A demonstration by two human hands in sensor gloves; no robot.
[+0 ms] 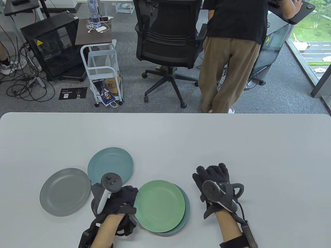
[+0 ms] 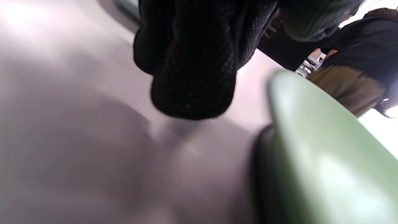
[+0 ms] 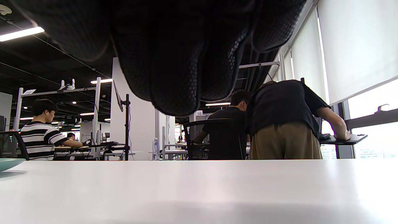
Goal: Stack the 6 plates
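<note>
A green plate (image 1: 159, 205) lies on top of a grey-blue plate (image 1: 187, 206) whose rim shows at its right. A teal plate (image 1: 111, 165) and a grey plate (image 1: 65, 191) lie singly to the left. My left hand (image 1: 130, 194) sits between the teal plate and the green plate, fingers curled just off the green rim. In the left wrist view its fingers (image 2: 192, 77) hang above the table, apart from the green plate (image 2: 326, 155). My right hand (image 1: 210, 173) rests on the table right of the stack, fingers spread, holding nothing. Other plates are not visible.
The white table (image 1: 232, 144) stretches bare to the far edge and the right. Beyond it stand an office chair (image 1: 165, 38) and a person (image 1: 230, 51). A teal plate rim (image 3: 7, 163) shows at the left of the right wrist view.
</note>
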